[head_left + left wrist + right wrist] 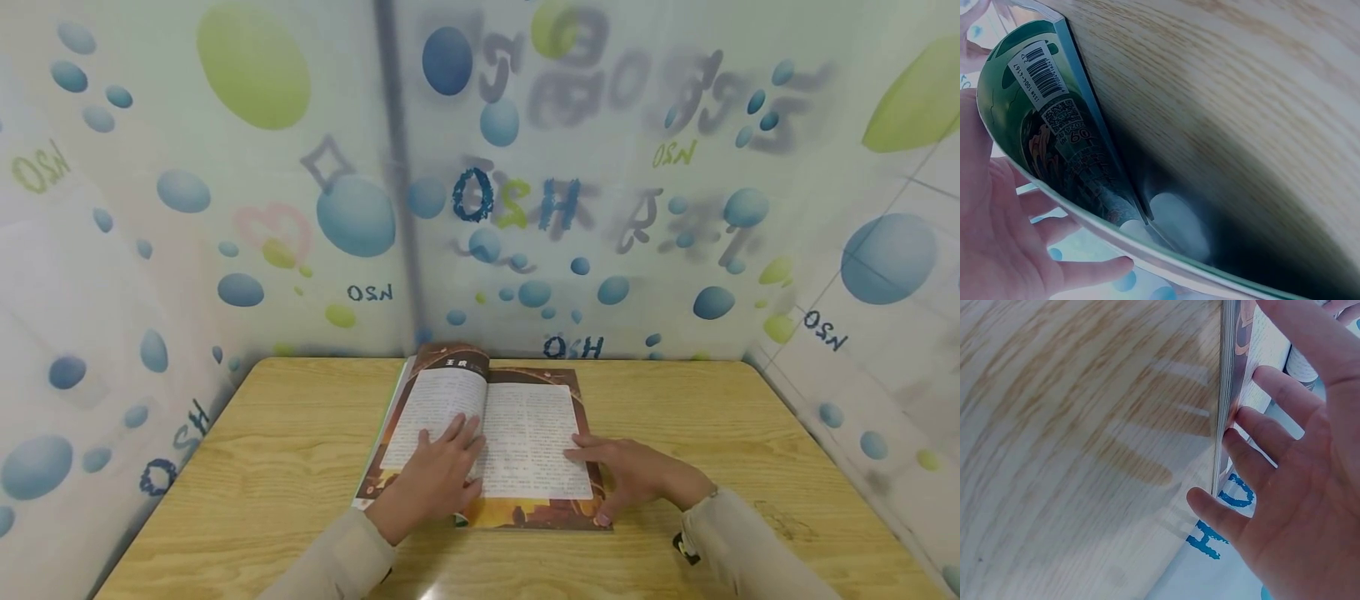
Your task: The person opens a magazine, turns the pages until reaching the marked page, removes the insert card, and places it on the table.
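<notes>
1. Open magazine [495, 433] lying flat, midway along the tabletop's [262, 467] far edge
2. Left hand [435, 479] pressing the left page, fingers straight
3. Right hand [637, 477] resting flat on the right page's lower outer corner, fingers relaxed, gripping nothing

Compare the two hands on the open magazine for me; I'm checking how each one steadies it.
The left hand lies on the left page, which bows up; the right hand lies at the flatter right page's outer edge. The left hand points up the page; the right hand points inward across it. Both have straight fingers, gripping nothing, over the magazine on the wooden table.
</notes>
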The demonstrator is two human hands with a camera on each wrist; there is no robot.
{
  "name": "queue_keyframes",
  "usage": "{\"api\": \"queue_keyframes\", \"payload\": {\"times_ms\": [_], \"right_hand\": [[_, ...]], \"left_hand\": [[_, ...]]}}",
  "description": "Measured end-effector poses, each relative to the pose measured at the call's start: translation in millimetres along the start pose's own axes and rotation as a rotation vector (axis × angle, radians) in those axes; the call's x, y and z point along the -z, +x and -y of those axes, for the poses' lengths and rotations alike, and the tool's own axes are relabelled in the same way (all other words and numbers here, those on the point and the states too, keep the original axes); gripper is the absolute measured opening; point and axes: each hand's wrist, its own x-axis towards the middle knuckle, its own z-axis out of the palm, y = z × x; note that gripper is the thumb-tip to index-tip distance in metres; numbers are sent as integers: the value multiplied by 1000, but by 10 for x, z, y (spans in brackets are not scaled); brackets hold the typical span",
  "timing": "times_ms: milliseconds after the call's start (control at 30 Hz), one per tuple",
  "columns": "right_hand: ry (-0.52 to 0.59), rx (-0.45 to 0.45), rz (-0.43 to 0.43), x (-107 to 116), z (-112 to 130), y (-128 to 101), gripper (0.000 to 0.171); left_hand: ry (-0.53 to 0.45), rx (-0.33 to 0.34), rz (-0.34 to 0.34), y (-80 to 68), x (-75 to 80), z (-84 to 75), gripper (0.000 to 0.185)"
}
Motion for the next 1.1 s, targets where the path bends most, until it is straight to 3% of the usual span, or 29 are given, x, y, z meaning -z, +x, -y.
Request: {"api": "queue_keyframes", "payload": {"times_ms": [533, 800, 1100], "right_hand": [[-19, 30, -24, 1, -3, -15, 92], [-26, 28, -37, 4, -6, 6, 87], [-30, 3, -54, 11, 11, 17, 84]], "left_hand": [[74, 33, -37, -31, 26, -48, 55], [59, 43, -18, -37, 52, -57, 57], [105, 10, -58, -21, 15, -63, 65]]}}
